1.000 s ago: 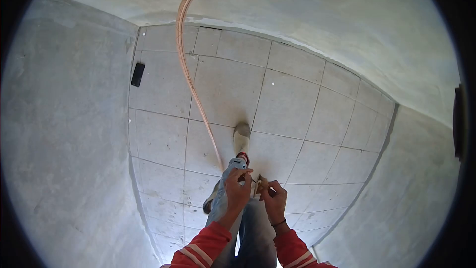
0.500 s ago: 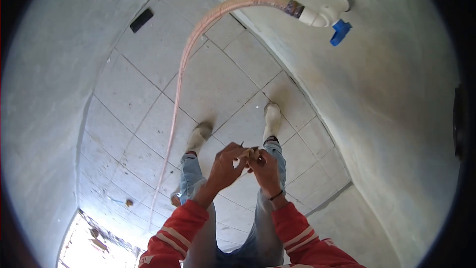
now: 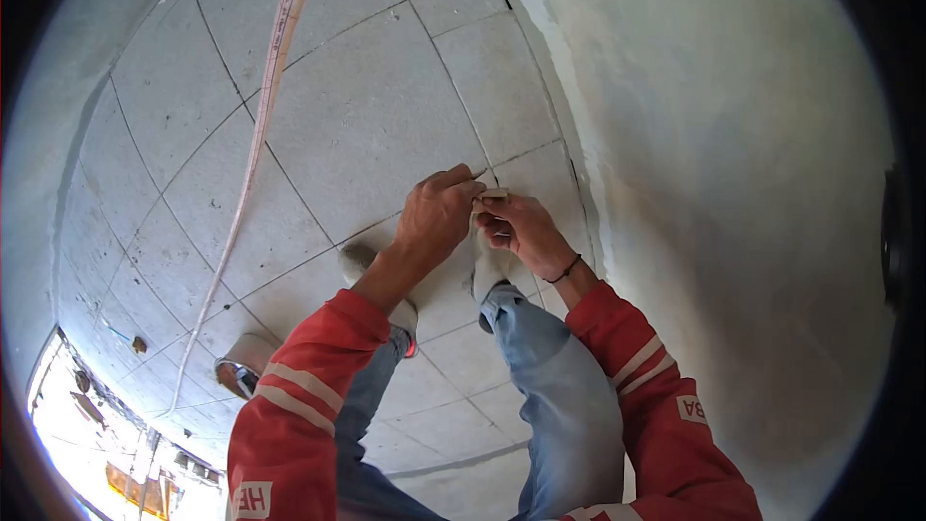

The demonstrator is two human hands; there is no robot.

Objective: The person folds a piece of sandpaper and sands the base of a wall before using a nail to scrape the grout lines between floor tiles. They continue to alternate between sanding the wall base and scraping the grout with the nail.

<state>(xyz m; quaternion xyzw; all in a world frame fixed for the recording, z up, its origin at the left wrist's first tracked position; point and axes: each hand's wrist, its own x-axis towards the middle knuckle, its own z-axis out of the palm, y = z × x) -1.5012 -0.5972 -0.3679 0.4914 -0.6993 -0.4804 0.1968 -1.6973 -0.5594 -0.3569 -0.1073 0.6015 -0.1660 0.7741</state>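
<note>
My left hand (image 3: pixel 434 214) is closed, its fingers pinched together close to my right hand. A thin, dark, pointed thing (image 3: pixel 479 174) sticks out past its fingertips; its kind does not show. Between the thumb and fingers of my right hand (image 3: pixel 529 233) is a small, flat beige piece (image 3: pixel 495 194), held just beside the left fingertips. A dark band circles the right wrist. Both hands are above the tiled floor (image 3: pixel 386 116), over my feet.
A pinkish hose (image 3: pixel 253 150) runs along the floor on the left. Near its lower end stands a pale bucket (image 3: pixel 253 352). A plastered wall (image 3: pixel 733 154) rises on the right, and bright light enters through an opening (image 3: pixel 87 434) at lower left.
The view has tilted down and turned, so the wall tap has left it. My hands appear higher in the picture, still close together and gripping the small piece. My feet have shifted.
</note>
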